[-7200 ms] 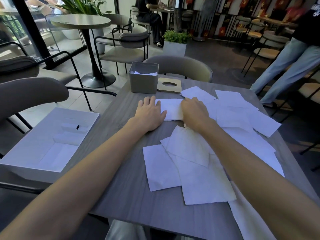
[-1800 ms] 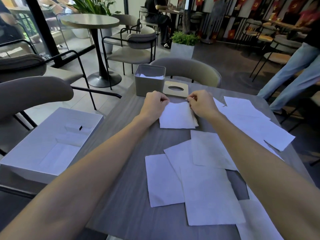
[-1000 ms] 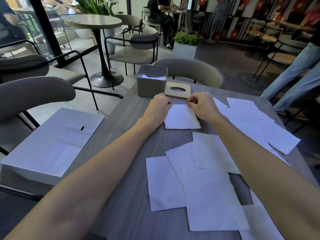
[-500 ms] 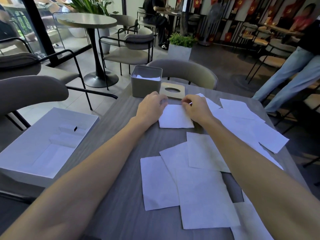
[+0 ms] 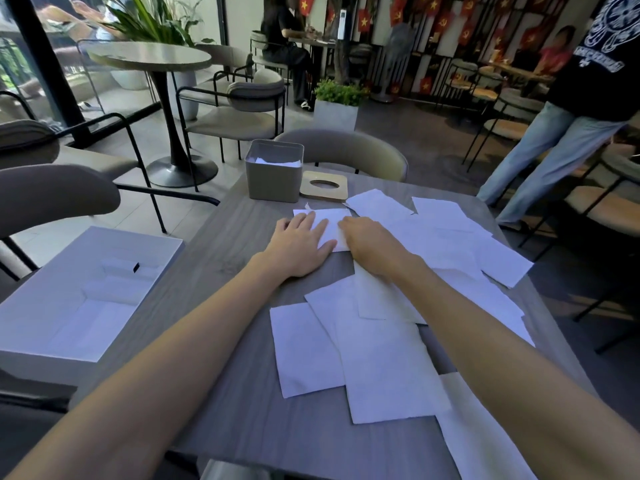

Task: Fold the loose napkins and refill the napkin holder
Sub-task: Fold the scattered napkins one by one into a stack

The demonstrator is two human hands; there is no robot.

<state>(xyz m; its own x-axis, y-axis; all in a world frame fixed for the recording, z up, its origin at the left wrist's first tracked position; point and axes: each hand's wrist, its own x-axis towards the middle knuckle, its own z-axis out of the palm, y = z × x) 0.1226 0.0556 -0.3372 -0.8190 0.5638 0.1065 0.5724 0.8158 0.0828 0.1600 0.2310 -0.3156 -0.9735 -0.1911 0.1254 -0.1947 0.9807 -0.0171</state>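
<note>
Folded napkin [image 5: 329,225] flat before grey holder [image 5: 273,174]

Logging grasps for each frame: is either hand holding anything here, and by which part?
Nothing is gripped. The left hand and right hand press flat on the folded white paper napkin.

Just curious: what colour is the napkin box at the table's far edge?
Grey-beige napkin holder, seen in the head view.

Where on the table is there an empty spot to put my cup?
The bare grey strip along the table's left side is free, between the white box and the loose napkins. The right half is crowded with overlapping napkins, and the far edge holds the napkin holder and its lid.
</note>
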